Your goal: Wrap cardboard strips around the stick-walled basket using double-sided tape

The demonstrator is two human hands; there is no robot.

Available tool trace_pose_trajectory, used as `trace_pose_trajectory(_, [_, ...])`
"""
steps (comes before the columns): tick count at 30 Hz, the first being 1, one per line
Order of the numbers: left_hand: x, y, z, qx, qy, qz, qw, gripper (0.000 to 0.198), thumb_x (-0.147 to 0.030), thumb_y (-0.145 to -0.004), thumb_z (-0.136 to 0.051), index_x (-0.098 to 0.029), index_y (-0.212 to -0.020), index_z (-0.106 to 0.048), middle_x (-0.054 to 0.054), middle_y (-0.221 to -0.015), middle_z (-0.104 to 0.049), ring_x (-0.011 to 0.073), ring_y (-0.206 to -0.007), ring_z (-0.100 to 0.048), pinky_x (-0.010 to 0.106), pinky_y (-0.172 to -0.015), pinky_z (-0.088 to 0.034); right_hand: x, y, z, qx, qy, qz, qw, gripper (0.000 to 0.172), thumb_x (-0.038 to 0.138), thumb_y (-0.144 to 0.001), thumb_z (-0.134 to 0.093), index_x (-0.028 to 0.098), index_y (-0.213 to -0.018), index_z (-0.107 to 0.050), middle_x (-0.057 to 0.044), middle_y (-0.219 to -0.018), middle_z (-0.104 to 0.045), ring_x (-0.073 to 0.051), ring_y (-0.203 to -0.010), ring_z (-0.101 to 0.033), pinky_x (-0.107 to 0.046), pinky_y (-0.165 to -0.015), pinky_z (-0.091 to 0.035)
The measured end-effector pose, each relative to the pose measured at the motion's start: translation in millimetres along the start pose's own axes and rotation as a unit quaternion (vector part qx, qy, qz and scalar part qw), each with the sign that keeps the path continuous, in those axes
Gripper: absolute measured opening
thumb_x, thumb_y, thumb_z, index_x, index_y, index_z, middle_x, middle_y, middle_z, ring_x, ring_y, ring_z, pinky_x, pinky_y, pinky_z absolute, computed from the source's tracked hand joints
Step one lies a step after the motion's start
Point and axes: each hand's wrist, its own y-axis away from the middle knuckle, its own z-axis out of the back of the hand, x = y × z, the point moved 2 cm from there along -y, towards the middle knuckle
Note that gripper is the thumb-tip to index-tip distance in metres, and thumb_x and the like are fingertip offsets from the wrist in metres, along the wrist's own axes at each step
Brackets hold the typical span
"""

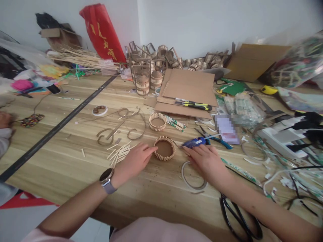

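A small round basket (164, 155) with a brown base and a wall of short wooden sticks sits on the table before me. My left hand (138, 156), a watch on its wrist, has its fingertips on the basket's left rim, closed there as if in a pinch. To the right, my right hand (205, 161) is closed around a blue hot glue gun (195, 142), whose nozzle points left toward the basket. Its handle is hidden under the fingers. Behind stands a second stick basket (157, 122). Loose short sticks (120, 154) lie beside my left hand.
A roll of tape (193, 178) lies below my right hand, near black-handled scissors (239, 218). Pliers (222, 142), cardboard sheets (189, 87) with cutters (193, 105), and a white power strip (282, 139) are farther right. Another person's hand (4, 120) shows at left.
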Motion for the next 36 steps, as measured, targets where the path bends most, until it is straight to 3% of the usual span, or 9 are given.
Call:
trace_pose_trajectory(2, [-3.9,-3.0,-0.2,0.022,0.017,0.005,1.0,0.038,-0.01,-0.093,-0.046,-0.019,-0.125,-0.064,0.009,-0.096,-0.068,0.0225,-0.092,-0.062,0.036,-0.081,-0.053,16.0,-0.2,-1.8,0.0,0.003,0.022,1.0,0.021,0.015,-0.094,-0.054,0.017,-0.108,-0.07,-0.009,-0.083,-0.073,-0.024,-0.081,-0.058,-0.037,-0.077,-0.033])
trace_pose_trajectory(4, [-6.3,-6.0,-0.3,0.04,0.045,0.017,0.998,0.04,-0.009,-0.091,-0.049,-0.02,-0.127,-0.063,0.009,-0.1,-0.07,0.0231,-0.094,-0.064,0.037,-0.083,-0.053,29.7,-2.0,-5.3,0.006,-0.003,0.039,0.999,0.016,0.012,-0.093,-0.054,0.019,-0.091,-0.069,-0.007,-0.074,-0.07,-0.023,-0.075,-0.057,-0.037,-0.078,-0.034])
trace_pose_trajectory(7, [-9.6,-10.1,0.6,0.059,0.095,0.032,0.993,0.039,-0.008,-0.088,-0.053,-0.02,-0.123,-0.066,0.009,-0.104,-0.072,0.0237,-0.098,-0.066,0.037,-0.087,-0.053,43.2,-7.3,-9.3,0.015,-0.03,0.053,0.998,0.021,0.015,-0.094,-0.054,0.02,-0.076,-0.064,-0.006,-0.072,-0.069,-0.022,-0.071,-0.058,-0.037,-0.076,-0.036])
trace_pose_trajectory(10, [-12.3,-13.4,2.4,0.08,0.12,0.044,0.988,0.031,-0.01,-0.085,-0.059,-0.018,-0.113,-0.07,0.008,-0.103,-0.074,0.0231,-0.096,-0.068,0.034,-0.086,-0.053,48.7,-12.6,-8.7,0.027,-0.079,0.064,0.994,0.013,0.017,-0.094,-0.055,0.02,-0.089,-0.067,-0.005,-0.081,-0.072,-0.021,-0.077,-0.063,-0.034,-0.074,-0.042])
trace_pose_trajectory(14, [-12.4,-15.7,3.4,0.094,0.119,0.042,0.988,0.032,-0.009,-0.083,-0.063,-0.016,-0.113,-0.07,0.008,-0.104,-0.075,0.0226,-0.094,-0.069,0.031,-0.085,-0.053,47.8,-16.2,-7.6,0.034,-0.132,0.076,0.988,0.02,0.015,-0.095,-0.051,0.019,-0.105,-0.067,-0.006,-0.09,-0.075,-0.02,-0.083,-0.067,-0.032,-0.074,-0.048])
trace_pose_trajectory(17, [-12.1,-16.5,2.4,0.096,0.108,0.036,0.989,0.028,-0.008,-0.089,-0.056,-0.017,-0.111,-0.07,0.009,-0.107,-0.075,0.0228,-0.097,-0.069,0.031,-0.086,-0.051,44.6,-18.1,-10.1,0.019,-0.144,0.075,0.987,0.02,0.017,-0.097,-0.049,0.02,-0.102,-0.068,-0.007,-0.089,-0.075,-0.02,-0.082,-0.067,-0.032,-0.074,-0.049])
trace_pose_trajectory(22, [-15.6,-18.3,2.6,0.096,0.08,0.026,0.992,0.019,-0.016,-0.094,-0.053,-0.018,-0.096,-0.072,0.009,-0.093,-0.076,0.0233,-0.087,-0.07,0.031,-0.077,-0.049,43.1,-20.5,-13.6,-0.014,-0.121,0.065,0.99,0.019,0.021,-0.099,-0.051,0.019,-0.093,-0.068,-0.006,-0.081,-0.073,-0.021,-0.079,-0.064,-0.032,-0.073,-0.041])
trace_pose_trajectory(29, [-20.0,-17.6,1.7,0.087,0.054,0.033,0.994,0.02,-0.023,-0.095,-0.054,-0.02,-0.09,-0.073,0.006,-0.087,-0.077,0.0226,-0.08,-0.07,0.029,-0.066,-0.044,45.8,-22.8,-14.0,-0.033,-0.087,0.081,0.992,0.021,0.018,-0.099,-0.048,0.018,-0.085,-0.064,-0.004,-0.07,-0.068,-0.018,-0.07,-0.06,-0.031,-0.072,-0.038])
trace_pose_trajectory(36, [-29.4,-18.0,2.5,0.074,0.036,0.054,0.995,0.016,-0.022,-0.093,-0.058,-0.02,-0.088,-0.074,0.006,-0.083,-0.075,0.0203,-0.075,-0.067,0.028,-0.064,-0.044,41.0,-26.2,-10.2,-0.035,-0.07,0.123,0.989,0.025,0.013,-0.098,-0.045,0.02,-0.091,-0.068,-0.003,-0.071,-0.068,-0.017,-0.071,-0.059,-0.032,-0.069,-0.036])
